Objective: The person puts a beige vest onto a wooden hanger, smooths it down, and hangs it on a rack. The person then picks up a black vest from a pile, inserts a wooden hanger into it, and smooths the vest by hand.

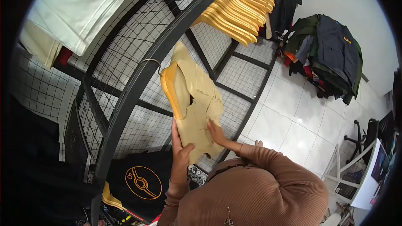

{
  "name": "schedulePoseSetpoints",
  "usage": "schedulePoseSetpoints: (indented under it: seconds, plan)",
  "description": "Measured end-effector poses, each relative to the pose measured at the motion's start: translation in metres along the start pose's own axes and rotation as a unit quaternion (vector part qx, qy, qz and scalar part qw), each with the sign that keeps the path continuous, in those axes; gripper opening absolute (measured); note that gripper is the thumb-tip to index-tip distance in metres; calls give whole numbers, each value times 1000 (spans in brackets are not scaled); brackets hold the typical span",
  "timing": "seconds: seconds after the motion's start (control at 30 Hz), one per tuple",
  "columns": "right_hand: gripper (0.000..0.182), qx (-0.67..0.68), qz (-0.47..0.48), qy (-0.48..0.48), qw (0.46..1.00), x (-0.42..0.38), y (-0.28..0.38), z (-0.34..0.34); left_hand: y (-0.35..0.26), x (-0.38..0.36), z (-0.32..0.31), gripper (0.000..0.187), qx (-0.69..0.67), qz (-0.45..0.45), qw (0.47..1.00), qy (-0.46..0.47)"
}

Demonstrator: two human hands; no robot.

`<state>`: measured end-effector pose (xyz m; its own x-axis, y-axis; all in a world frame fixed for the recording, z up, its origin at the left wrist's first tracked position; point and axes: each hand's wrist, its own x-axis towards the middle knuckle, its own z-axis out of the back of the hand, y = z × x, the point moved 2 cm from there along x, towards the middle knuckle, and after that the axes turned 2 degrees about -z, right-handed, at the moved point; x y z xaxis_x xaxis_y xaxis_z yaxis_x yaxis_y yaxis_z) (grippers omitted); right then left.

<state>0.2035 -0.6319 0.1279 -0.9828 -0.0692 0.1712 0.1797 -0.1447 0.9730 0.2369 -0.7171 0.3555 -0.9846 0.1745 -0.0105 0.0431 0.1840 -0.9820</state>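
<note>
A beige shirt (197,113) hangs on a yellow wooden hanger (169,90), whose metal hook loops over the black rack rail. My left hand (181,152) is closed on the shirt's left side, below the hanger's lower end, with the thumb on the front of the cloth and the fingers along the edge. On the middle of the shirt's front, my right hand (217,136) holds the cloth with its fingers. The fabric is creased and folded around it. Part of the hanger is hidden inside the shirt.
The black rack rail (138,71) curves past on the left, with wire mesh behind. Several wooden hangers (238,8) hang at its far end. A black garment with a yellow print (144,182) hangs near me. Dark jackets (335,50) and a white desk (372,180) are to the right.
</note>
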Motion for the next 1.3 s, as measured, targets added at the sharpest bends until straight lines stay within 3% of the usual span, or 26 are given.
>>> schedulePoseSetpoints:
  seconds: [0.1,0.17,0.33,0.43,0.47,0.57,0.6,0.7,0.73,0.83,1.0,1.1,1.13,1.23,1.27,1.3]
  plan:
    - [61,-11,-27,-80,996,14,30,26,8,5,10,91,-13,19,1000,18]
    - [61,-15,163,-144,976,15,114,34,20,3,19,90,-40,56,997,40]
    - [60,38,191,-88,977,6,89,-1,22,5,24,88,-49,49,997,30]
    - [66,147,-57,-84,984,7,28,-4,18,9,26,87,-66,52,996,30]
    - [66,146,-55,-80,984,8,52,-1,17,12,27,87,-68,50,996,27]
    - [70,-41,274,-97,956,-16,129,8,24,12,25,78,-89,47,993,59]
    - [70,-40,270,-93,958,-23,119,4,27,10,27,78,-91,51,993,55]
    - [73,-177,501,-21,847,-36,77,-12,32,17,39,75,-116,30,992,35]
    - [73,-177,504,-21,845,-39,73,-5,28,21,42,75,-116,27,992,35]
    - [70,-172,371,113,906,-43,73,19,8,25,51,82,-137,-61,984,96]
    - [69,-196,317,128,919,-7,160,40,20,16,54,81,-142,-12,981,128]
    - [69,-154,444,324,821,-28,161,19,17,23,57,81,-144,-34,975,166]
    - [69,-155,449,329,816,-24,161,19,13,23,58,81,-145,-42,975,162]
    - [67,44,412,259,872,-16,163,28,8,15,57,82,-204,-27,966,153]
    - [67,43,412,265,871,-13,167,28,10,14,57,82,-208,-30,966,150]
    - [67,-76,365,297,879,-11,168,24,15,14,58,82,-206,-31,968,143]
